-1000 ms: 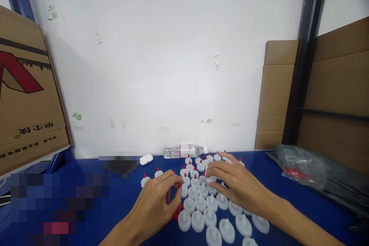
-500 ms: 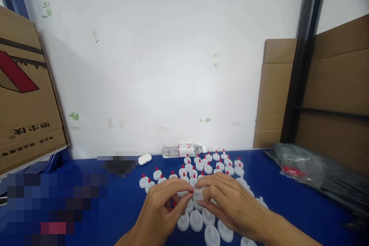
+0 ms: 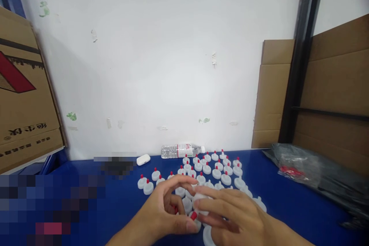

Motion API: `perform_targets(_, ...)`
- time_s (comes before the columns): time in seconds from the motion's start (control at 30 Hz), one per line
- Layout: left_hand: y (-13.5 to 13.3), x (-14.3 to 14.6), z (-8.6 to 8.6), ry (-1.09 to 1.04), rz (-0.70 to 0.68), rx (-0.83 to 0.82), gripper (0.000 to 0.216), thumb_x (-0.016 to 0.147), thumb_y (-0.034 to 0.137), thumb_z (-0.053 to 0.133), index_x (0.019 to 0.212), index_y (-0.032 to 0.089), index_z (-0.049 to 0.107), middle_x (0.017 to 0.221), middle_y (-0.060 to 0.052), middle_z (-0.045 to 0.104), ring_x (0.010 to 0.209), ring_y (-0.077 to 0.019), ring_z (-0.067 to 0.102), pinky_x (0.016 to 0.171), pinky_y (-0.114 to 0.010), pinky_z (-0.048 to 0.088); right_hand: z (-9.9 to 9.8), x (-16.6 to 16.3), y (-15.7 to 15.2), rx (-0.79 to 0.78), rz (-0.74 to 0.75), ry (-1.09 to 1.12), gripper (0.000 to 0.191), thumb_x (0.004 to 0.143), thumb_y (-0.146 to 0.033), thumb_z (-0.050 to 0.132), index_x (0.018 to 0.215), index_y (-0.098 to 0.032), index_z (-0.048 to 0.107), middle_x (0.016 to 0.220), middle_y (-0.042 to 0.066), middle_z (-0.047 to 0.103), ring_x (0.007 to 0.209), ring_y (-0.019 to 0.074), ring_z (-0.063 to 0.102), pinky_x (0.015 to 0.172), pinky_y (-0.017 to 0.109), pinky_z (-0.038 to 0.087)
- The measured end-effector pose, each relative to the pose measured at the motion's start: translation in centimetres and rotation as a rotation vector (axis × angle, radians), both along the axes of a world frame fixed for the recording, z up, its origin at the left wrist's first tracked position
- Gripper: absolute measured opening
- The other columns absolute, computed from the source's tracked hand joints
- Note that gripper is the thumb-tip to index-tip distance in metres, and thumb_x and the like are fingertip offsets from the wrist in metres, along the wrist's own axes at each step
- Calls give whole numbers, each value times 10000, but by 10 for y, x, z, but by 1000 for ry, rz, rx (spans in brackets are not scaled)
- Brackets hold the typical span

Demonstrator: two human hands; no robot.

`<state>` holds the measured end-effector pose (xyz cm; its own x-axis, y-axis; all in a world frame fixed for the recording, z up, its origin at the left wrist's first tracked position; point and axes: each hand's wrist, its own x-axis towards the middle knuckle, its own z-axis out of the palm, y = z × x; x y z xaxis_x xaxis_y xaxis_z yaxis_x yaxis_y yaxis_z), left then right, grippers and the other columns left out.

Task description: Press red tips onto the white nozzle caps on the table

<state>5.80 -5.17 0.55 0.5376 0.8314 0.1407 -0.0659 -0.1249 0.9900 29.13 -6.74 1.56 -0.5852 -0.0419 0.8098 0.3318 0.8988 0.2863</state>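
Several white plastic caps with red tips (image 3: 216,173) stand in rows on the blue table (image 3: 121,203). My right hand (image 3: 230,215) grips one white cap (image 3: 200,201) just above the table. My left hand (image 3: 167,211) is pinched on a small red tip (image 3: 193,215) at that cap's underside. More red tips show inside my left palm. Both hands meet at the near middle, over the closest caps.
A clear water bottle (image 3: 181,150) lies against the white wall, beside a white earbud case (image 3: 143,159). A dark plastic bag with red parts (image 3: 302,169) lies at the right. Cardboard boxes stand at the left (image 3: 25,96) and right (image 3: 331,88).
My right hand has lifted a white cap off the rows and drawn back toward me. My left hand has brought a red tip up to it. The hands now touch.
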Motion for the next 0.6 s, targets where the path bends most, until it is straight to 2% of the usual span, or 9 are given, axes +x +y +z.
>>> perform_targets(0.03,-2,0,1,-18,-68,-32,767,601,365,995,1288,233,680,1152,-62,685,648,-72,594,491,-141,377,0,-1,-2,-25,3,2,198,1022,-96,529,1061,-217,680,946,28,825,1074,205,761,678,222,623)
perform_targets(0.1,-6,1,1,-35,-209,-100,724,670,421,953,1299,185,682,1043,-90,718,675,-106,610,486,-143,370,-2,-3,-4,-71,21,18,155,1073,-168,504,1141,-201,639,937,15,827,1043,180,770,562,194,584)
perform_targets(0.2,-9,3,1,-54,-323,-141,600,719,409,915,1223,149,719,928,-88,742,526,-58,515,422,-137,299,-9,-5,-3,-143,47,-7,176,1104,-201,462,1232,-167,579,991,22,824,1053,148,763,479,189,538)
perform_targets(0.3,-8,4,0,-23,-297,-131,573,700,364,925,1199,149,744,965,-84,754,453,-19,435,406,-142,281,-15,-5,0,-165,50,-29,191,1083,-174,474,1237,-176,586,1019,29,819,1034,147,769,468,175,534)
perform_targets(0.47,-5,7,-3,24,-252,-54,575,706,369,924,1214,159,756,942,-82,763,549,-67,518,477,-154,326,-18,-5,2,-107,18,-59,190,1053,-130,502,1094,-205,672,942,7,820,1047,163,765,442,163,514)
perform_targets(0.6,-4,9,-6,32,-236,-34,623,668,466,927,1184,151,778,907,-93,763,606,-109,548,522,-187,342,-17,-4,0,-157,33,-65,185,1057,-138,509,1184,-168,641,969,34,818,1028,162,770,451,167,533)
